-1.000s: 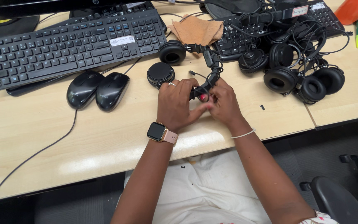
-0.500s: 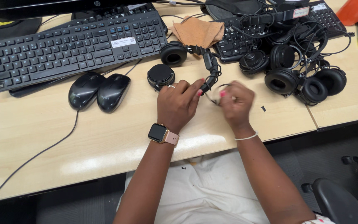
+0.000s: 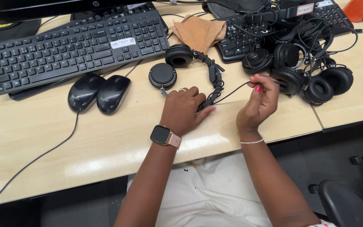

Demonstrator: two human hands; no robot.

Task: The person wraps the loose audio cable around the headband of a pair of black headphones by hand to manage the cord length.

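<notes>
I am seeing two black computer mice (image 3: 98,93) lying side by side left of centre, a black keyboard (image 3: 74,50) stretching across the upper left, a tan cloth (image 3: 199,33) sitting at top centre, and a tangled pile of black headsets (image 3: 305,67) crowding the upper right of the pale wooden bench (image 3: 106,143). My left hand (image 3: 182,110) is clenching, knuckles up, on the black headset (image 3: 190,67) lying at centre frame. My right hand (image 3: 260,102) is lifting, fingertips pinching its thin black cable (image 3: 232,90), which is stretching taut between both hands.
</notes>
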